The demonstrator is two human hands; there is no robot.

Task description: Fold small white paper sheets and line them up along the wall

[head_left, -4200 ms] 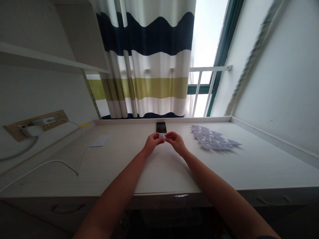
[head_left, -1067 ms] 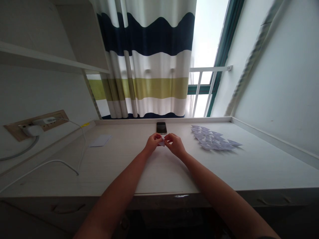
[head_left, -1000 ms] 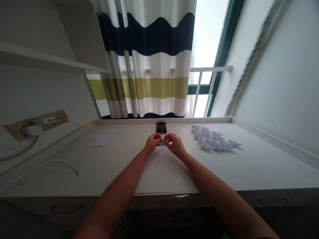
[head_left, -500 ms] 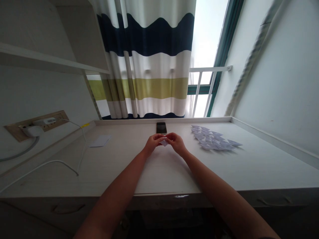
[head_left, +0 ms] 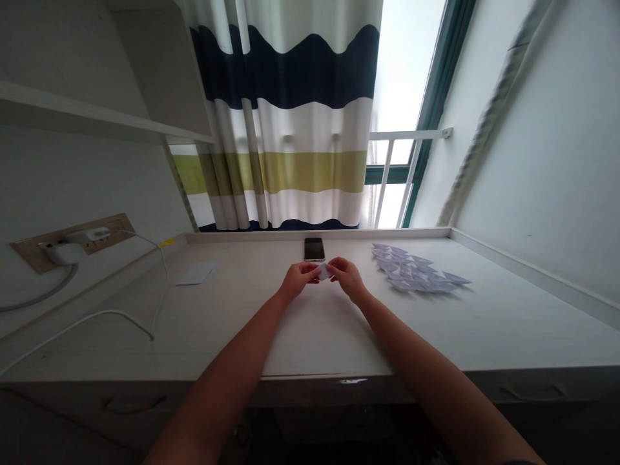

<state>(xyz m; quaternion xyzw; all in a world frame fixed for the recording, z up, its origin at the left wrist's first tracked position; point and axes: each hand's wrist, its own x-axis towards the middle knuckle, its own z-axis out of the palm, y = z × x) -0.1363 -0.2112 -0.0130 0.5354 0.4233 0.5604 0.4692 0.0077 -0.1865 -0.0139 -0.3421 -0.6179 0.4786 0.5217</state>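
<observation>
One small folded paper (head_left: 324, 272) was held over the bench (head_left: 310, 342), on the near side of the phone (head_left: 314, 249), between the left hand (head_left: 296, 279) and the right hand (head_left: 347, 276). Both hands were near together, each pinching one side of it with the fingertips, probably because such a light piece needed control from two sides. The paper looked tilted, with one corner pointing roughly toward the person; its long axis I could not tell, since the fingers covered its ends. The pointed paper pieces (head_left: 411, 270) lay overlapping at the right, perhaps to save space; the plain sheet (head_left: 197, 272) lay well apart at the left, perhaps against mixing.
</observation>
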